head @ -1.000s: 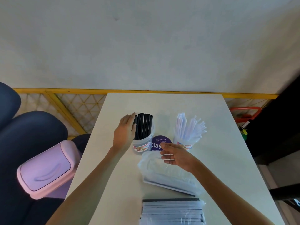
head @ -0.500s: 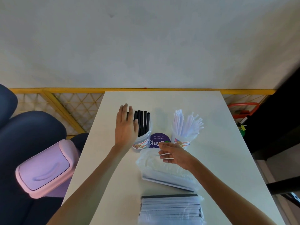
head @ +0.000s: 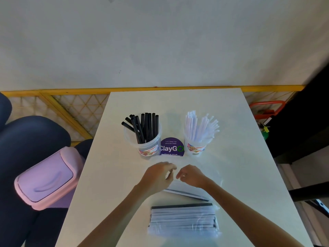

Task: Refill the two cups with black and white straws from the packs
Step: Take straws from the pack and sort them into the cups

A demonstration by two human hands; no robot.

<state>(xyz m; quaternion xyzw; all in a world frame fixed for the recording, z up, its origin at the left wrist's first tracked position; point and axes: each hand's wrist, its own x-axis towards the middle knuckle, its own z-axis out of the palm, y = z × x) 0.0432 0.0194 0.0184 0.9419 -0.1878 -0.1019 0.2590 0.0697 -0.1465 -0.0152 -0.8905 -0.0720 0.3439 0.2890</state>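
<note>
Both hands now meet over the clear pack of white straws (head: 191, 190) mid-table: the left hand (head: 157, 177) has left the black-straw cup (head: 145, 139) and, like the right hand (head: 191, 176), has fingers curled; actual grip unclear. White-straw cup (head: 196, 145) stands toward the far edge.

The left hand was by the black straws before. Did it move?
Yes. The left hand left the cup of black straws and came back toward the person, now over the straw pack beside the right hand.
</note>
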